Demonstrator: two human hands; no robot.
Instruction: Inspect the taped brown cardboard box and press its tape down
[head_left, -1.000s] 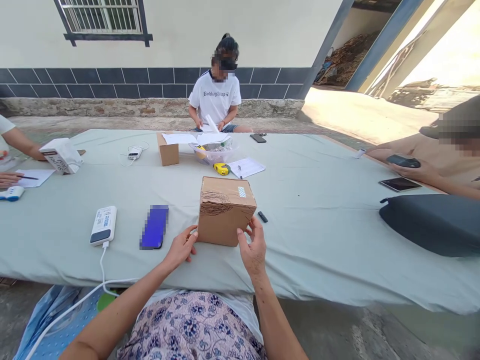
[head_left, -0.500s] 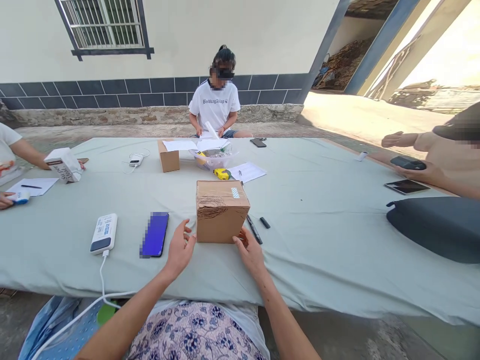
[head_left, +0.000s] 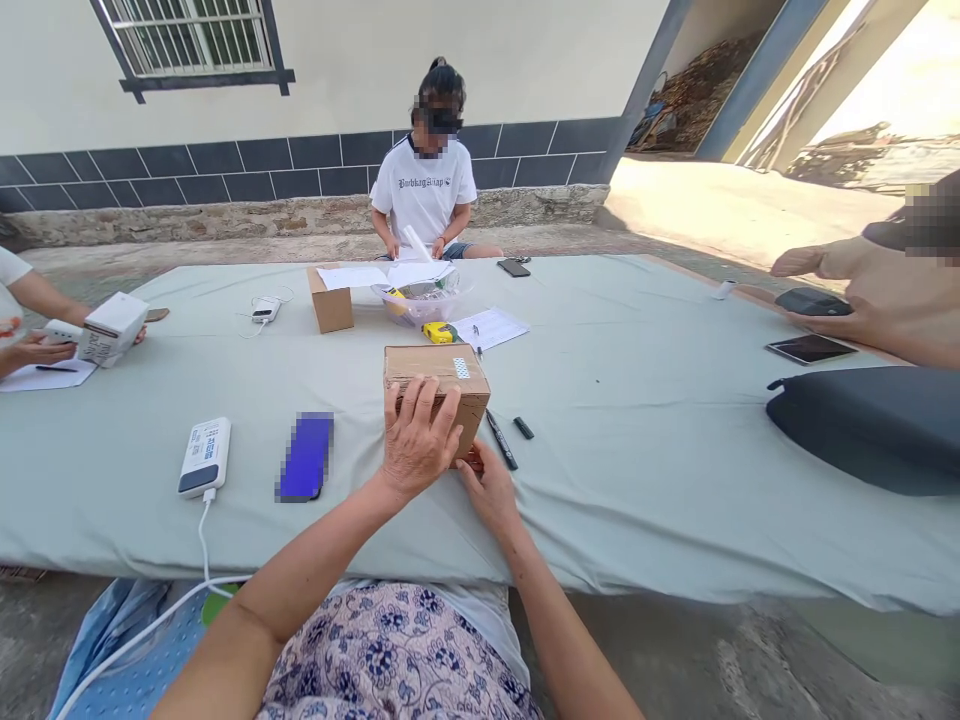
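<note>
A brown cardboard box [head_left: 442, 368] with a small white label stands on the green-grey cloth of the table [head_left: 637, 450] in front of me. My left hand [head_left: 417, 440] lies over its near face, fingers curled over the top edge. My right hand [head_left: 487, 487] touches the box's lower right corner, its fingers partly hidden behind the box and my left hand. A black pen [head_left: 500, 439] and its cap [head_left: 523, 428] lie just right of the box.
A blue phone [head_left: 306, 456] and a white power bank [head_left: 204, 456] with a cable lie to the left. Further back are a small box [head_left: 331, 299], a clear tub [head_left: 425, 297], a yellow tape measure [head_left: 439, 333] and papers. A dark bag [head_left: 870, 425] lies right. Three other people sit around the table.
My left hand has risen from the cloth onto the box's near face and top edge. My right hand stays at the lower right corner. The box has turned a little.
</note>
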